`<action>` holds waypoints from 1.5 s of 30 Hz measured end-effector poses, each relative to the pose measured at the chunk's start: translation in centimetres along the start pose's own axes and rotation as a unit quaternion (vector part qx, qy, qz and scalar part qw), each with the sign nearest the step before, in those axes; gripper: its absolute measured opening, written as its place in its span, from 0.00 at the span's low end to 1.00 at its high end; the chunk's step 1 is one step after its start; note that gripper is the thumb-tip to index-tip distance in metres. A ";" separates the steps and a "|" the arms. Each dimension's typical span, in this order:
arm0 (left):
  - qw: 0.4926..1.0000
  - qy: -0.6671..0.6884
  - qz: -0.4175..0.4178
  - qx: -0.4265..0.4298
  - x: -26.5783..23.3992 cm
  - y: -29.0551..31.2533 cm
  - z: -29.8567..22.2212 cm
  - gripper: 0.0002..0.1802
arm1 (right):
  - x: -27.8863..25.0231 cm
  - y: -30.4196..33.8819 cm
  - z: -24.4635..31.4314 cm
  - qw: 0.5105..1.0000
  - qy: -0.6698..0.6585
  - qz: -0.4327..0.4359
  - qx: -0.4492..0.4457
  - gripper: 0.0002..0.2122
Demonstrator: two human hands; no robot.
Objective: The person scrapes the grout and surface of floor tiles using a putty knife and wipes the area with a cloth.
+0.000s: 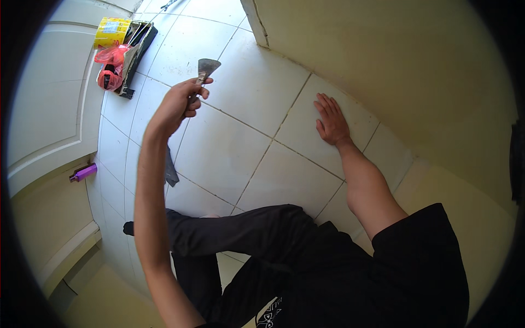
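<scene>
My left hand (183, 104) is closed round the handle of a putty knife (206, 68). Its wide, worn metal blade points up and away from me, above the white tiled floor (235, 123). The fingers cover most of the handle. Off to the right, my right hand (332, 119) lies flat on a tile with the fingers stretched out, close to the foot of the wall. It holds nothing. Partly behind my left forearm, a dark grey piece of something like cloth (171, 169) shows on the floor.
A dark open toolbox (141, 52) stands at the far left, with a yellow container (112, 33) and red plastic bags (112, 57). A purple bottle (85, 173) lies by the white door (46, 82). The cream wall (383, 54) borders the right. My bent legs (240, 232) take up the near floor.
</scene>
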State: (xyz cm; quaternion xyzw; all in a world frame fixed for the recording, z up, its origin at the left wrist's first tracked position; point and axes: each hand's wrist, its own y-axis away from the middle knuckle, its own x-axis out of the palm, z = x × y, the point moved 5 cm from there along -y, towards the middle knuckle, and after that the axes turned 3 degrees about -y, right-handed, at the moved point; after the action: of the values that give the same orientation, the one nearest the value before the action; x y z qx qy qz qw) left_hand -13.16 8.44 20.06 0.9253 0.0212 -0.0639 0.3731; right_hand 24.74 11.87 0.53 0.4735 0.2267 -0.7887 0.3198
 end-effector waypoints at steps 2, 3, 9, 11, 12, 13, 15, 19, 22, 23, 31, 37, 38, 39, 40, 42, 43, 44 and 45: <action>1.000 0.028 0.000 0.010 1.5 -1.0 1.7 0.21 | 0.0 -0.2 0.0 1.000 0.005 0.003 0.001 0.28; 0.999 0.040 -0.001 0.013 2.3 -1.5 2.8 0.20 | -0.2 -0.3 0.0 1.000 0.005 0.002 -0.002 0.28; 0.990 0.140 -0.004 -0.012 8.1 -3.6 9.9 0.18 | 0.2 0.0 -0.1 1.000 0.015 0.016 0.005 0.29; 0.990 0.137 -0.006 -0.018 9.5 -4.2 13.1 0.18 | 0.6 -0.4 0.3 1.000 0.010 0.016 -0.001 0.29; 0.990 0.140 -0.010 -0.014 10.3 -4.7 14.2 0.18 | 0.6 -0.4 0.2 1.000 0.011 0.017 0.002 0.29; 0.990 0.144 -0.014 -0.009 11.1 -5.3 15.0 0.18 | 0.6 -0.4 0.1 1.000 0.014 0.018 0.005 0.29; 0.983 0.181 -0.021 -0.010 12.5 -6.0 16.4 0.18 | 0.5 -0.5 0.3 1.000 0.012 0.020 0.003 0.29; 0.965 0.259 -0.019 -0.037 15.6 -7.5 17.5 0.16 | 0.5 -0.6 0.1 1.000 0.007 0.020 0.002 0.30; 0.936 0.346 -0.030 -0.051 18.1 -8.2 17.5 0.15 | 0.4 -0.9 0.3 1.000 0.017 0.027 -0.002 0.30; 0.916 0.397 -0.031 -0.048 18.8 -8.4 17.4 0.14 | 0.4 -0.8 0.2 0.999 0.017 0.028 -0.004 0.30; 0.849 0.525 -0.021 -0.057 21.9 -8.9 16.8 0.12 | 0.9 -0.7 0.0 0.999 0.027 0.046 -0.008 0.33; 0.879 0.470 -0.074 -0.029 22.0 -10.0 16.7 0.14 | 1.1 -0.7 -0.1 0.995 0.060 0.082 -0.001 0.35; 0.878 0.471 -0.077 -0.030 21.8 -10.2 16.4 0.14 | 1.1 -0.8 0.0 0.995 0.058 0.084 -0.003 0.35; 0.879 0.469 -0.082 -0.039 21.7 -10.4 16.2 0.15 | 1.1 -0.9 0.0 0.994 0.062 0.089 -0.005 0.36; 0.878 0.468 -0.084 -0.046 21.8 -10.6 16.1 0.15 | 1.0 -0.9 -0.1 0.993 0.069 0.095 -0.005 0.36; 0.878 0.468 -0.087 -0.049 21.4 -10.9 15.9 0.16 | 1.2 -1.1 0.0 0.993 0.067 0.094 -0.007 0.37; 0.877 0.468 -0.091 -0.054 21.5 -10.7 15.9 0.16 | 1.3 -0.9 0.1 0.993 0.064 0.096 -0.008 0.37; 0.874 0.473 -0.094 -0.057 21.7 -10.7 15.8 0.16 | 1.3 -0.8 0.1 0.993 0.065 0.102 -0.012 0.37; 0.877 0.467 -0.103 -0.057 21.7 -10.9 15.7 0.17 | 1.3 -0.9 -0.1 0.993 0.068 0.100 -0.009 0.37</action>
State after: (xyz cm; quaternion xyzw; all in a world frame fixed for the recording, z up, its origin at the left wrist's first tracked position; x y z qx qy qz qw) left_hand 5.83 5.23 -1.50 0.8176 0.2913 0.3387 0.3634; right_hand 23.71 12.16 -0.62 0.5437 0.2068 -0.7167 0.3848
